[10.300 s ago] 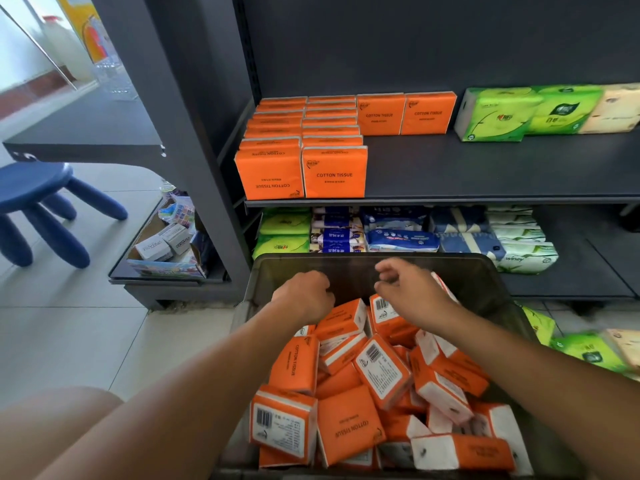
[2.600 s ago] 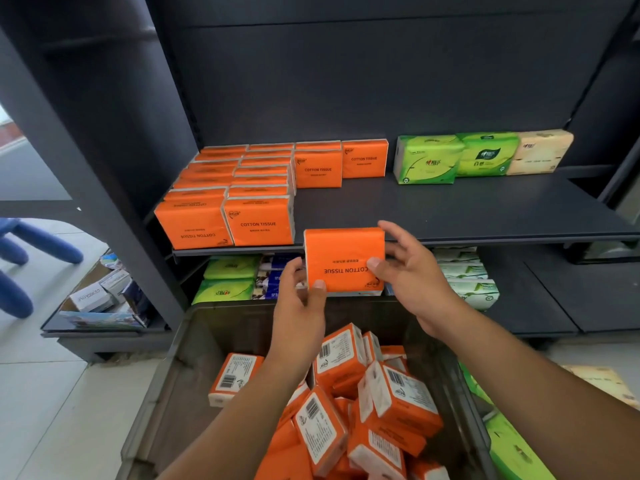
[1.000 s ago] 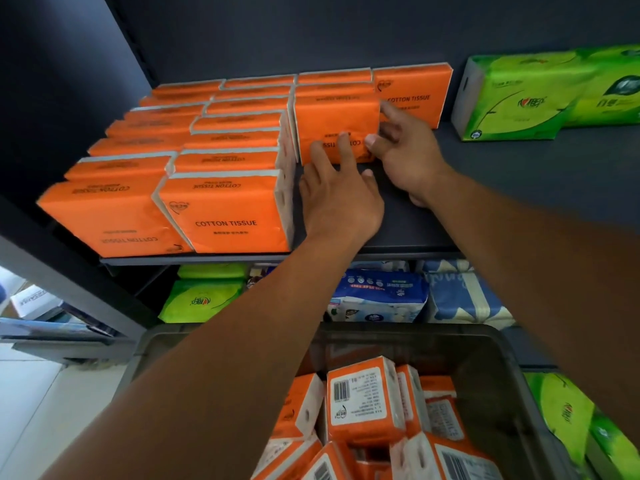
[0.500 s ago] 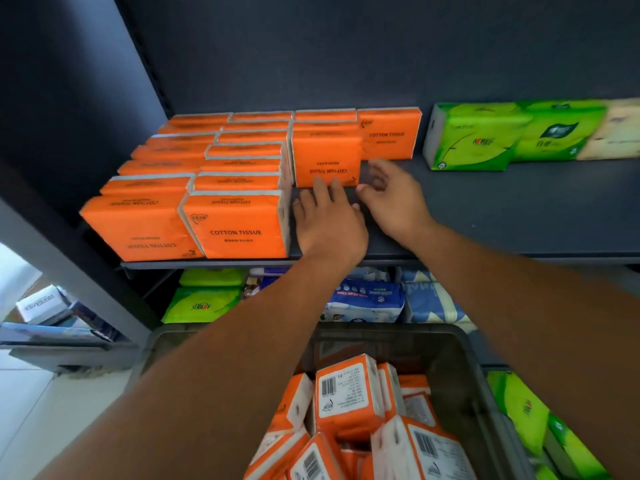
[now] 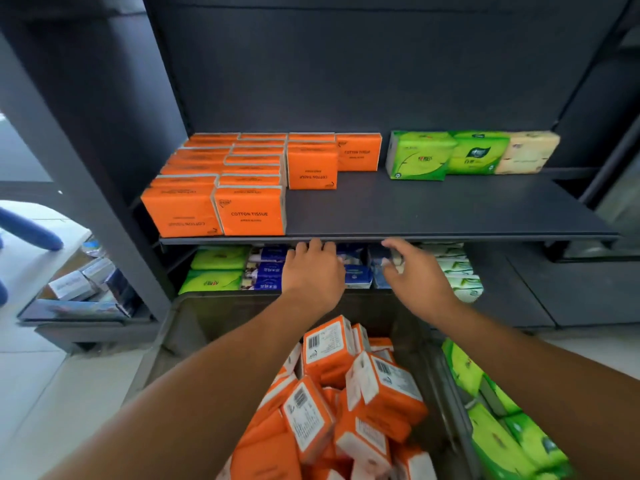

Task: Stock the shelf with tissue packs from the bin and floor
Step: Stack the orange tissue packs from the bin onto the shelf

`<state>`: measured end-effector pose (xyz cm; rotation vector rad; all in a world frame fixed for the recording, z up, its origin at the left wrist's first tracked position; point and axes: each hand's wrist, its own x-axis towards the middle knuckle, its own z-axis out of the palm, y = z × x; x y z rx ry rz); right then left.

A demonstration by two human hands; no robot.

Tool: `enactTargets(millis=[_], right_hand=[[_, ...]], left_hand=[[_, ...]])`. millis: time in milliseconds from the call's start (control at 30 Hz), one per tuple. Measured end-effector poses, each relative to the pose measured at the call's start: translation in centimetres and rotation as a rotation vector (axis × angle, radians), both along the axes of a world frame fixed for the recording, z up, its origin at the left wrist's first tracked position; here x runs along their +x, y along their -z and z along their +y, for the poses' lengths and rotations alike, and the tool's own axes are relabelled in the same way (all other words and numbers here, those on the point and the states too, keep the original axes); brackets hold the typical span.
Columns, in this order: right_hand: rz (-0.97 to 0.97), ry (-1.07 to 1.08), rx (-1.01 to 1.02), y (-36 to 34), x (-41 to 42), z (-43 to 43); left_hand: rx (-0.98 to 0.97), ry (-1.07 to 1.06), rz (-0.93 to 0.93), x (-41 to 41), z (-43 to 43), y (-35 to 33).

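Both hands hang just below the front lip of the shelf (image 5: 433, 209), over the far end of the bin (image 5: 221, 320). The left hand (image 5: 311, 271) shows its back, fingers loosely curled under, grasping nothing; the right hand (image 5: 415, 282), at its 3 o'clock, is also released, with slack, slightly blurred fingers that hold nothing. The 2 hands are apart and touch no pack.

The shelved orange packs (image 5: 249, 213) stand in rows at 10 o'clock of the hands. The front right one reads "COTTON TISSUE" upright; its neighbour (image 5: 180, 213) at 9 o'clock carries the same words upside down. So does the inverted pack (image 5: 311, 168) at 12 o'clock of the left hand; the rear pack (image 5: 358, 152) at its 2 o'clock reads "COTTON TISSUE" upright. The smaller line under each title is too small to read.

At 1 o'clock of the right hand, 2 green shelf packs (image 5: 419, 155) with leaf artwork stand against the back wall, a cream pack (image 5: 526, 152) touching them at 3 o'clock; their writing is illegible.

The loose orange packs (image 5: 346, 393) lie heaped in the bin at 6 o'clock of the hands, many turned to show white labels with barcodes; the print is unreadable. The floor packs (image 5: 502, 427), green, lie just beside the bin at its 3 o'clock.

Behind the hands sit the lower-shelf packs (image 5: 214, 268) in green, blue and white; their text is too blurred to read.
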<state>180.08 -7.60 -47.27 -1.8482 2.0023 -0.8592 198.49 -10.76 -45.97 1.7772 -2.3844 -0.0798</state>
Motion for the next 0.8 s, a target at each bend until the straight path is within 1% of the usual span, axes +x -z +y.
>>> enactTargets(millis=[67,267,333,400,467,633,733,800], right_hand=[[0.029,0.002,0.053,0.4,-0.3,2.0],[0.165,-0.132,0.372,1.2,-0.5,6.1],[0.282,-0.184,0.467,1.4,-0.4,7.3],[0.452,-0.233,0.551,1.7,-0.4,8.7],[0.609,-0.294,0.569,2.4,-0.3,9.9],[0.949,-0.44,0.537,5.4,-0.3,11.4],[1.118,-0.483,0.544,6.9,0.0,11.8],[1.194,-0.479,0.554,7.7,0.2,11.9]], left_hand=[[0.062,-0.007,0.002,0.9,1.6,0.3],[0.195,-0.033,0.045,3.8,6.0,2.1],[0.211,-0.033,0.06,4.5,7.1,3.0],[0.229,-0.033,0.073,4.9,8.1,3.8],[0.255,-0.028,0.08,5.0,9.0,4.6],[0.301,-0.003,0.082,4.8,10.5,6.3],[0.322,-0.002,0.075,4.7,10.8,6.9],[0.319,-0.006,0.072,4.6,11.0,7.2]])
